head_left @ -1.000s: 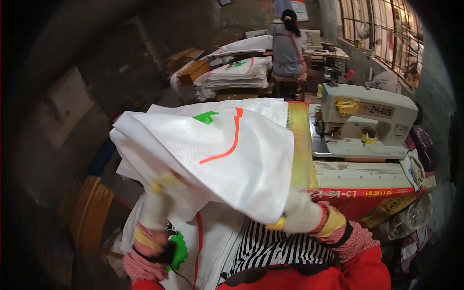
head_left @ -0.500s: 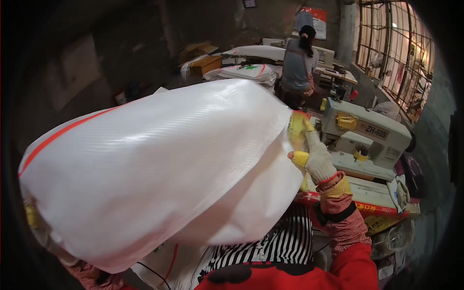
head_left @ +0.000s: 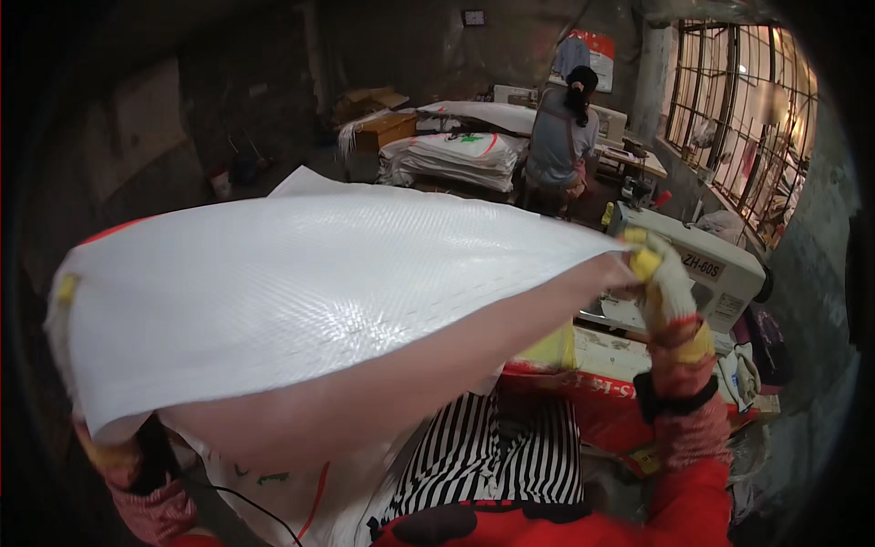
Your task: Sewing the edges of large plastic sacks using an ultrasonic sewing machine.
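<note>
A large white woven plastic sack with a red stripe stretches in the air between my two hands. Its near edge sags into a fold that shows a pinkish shaded inside. My right hand, in a pale knit glove with yellow-taped fingertips, is closed on the sack's right corner in front of the sewing machine. At the far left my left hand grips the other end; a yellow fingertip shows, while the sack hides most of that hand.
Below the machine runs a worktable with a red front edge. Another white sack lies by my striped apron. Ahead, a person sits near a stack of folded sacks. A barred window is at right.
My right hand has moved right and up from the machine's table, pulling the sack's corner along. The sack is now stretched wider and flatter. My left hand has risen at the far left.
</note>
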A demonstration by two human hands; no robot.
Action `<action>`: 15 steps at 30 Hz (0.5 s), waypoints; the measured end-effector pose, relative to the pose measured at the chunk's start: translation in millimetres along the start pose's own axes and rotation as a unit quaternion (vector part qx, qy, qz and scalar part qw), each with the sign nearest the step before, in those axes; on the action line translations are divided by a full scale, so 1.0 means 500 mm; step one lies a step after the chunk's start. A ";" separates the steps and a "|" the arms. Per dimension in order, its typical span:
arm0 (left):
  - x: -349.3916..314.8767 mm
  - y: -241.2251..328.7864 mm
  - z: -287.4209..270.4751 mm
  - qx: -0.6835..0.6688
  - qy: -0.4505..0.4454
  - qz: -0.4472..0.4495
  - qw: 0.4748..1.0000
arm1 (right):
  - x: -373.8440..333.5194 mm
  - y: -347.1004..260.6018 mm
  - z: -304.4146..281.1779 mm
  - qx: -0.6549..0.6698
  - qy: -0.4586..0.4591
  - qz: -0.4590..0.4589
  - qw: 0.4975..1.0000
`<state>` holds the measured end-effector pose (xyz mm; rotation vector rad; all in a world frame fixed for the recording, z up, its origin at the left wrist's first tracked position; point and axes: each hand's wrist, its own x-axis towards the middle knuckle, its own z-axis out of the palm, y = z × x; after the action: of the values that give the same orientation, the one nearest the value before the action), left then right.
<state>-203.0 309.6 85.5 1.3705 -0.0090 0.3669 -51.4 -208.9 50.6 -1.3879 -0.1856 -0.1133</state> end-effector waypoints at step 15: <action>-0.070 0.172 -0.023 0.425 0.061 0.274 0.860 | 0.188 0.038 0.482 -0.101 -0.109 -0.520 0.841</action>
<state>-260.9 324.9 157.6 2.2194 -0.1509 1.0236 28.7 34.1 91.8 -1.3667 -1.1444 -0.9026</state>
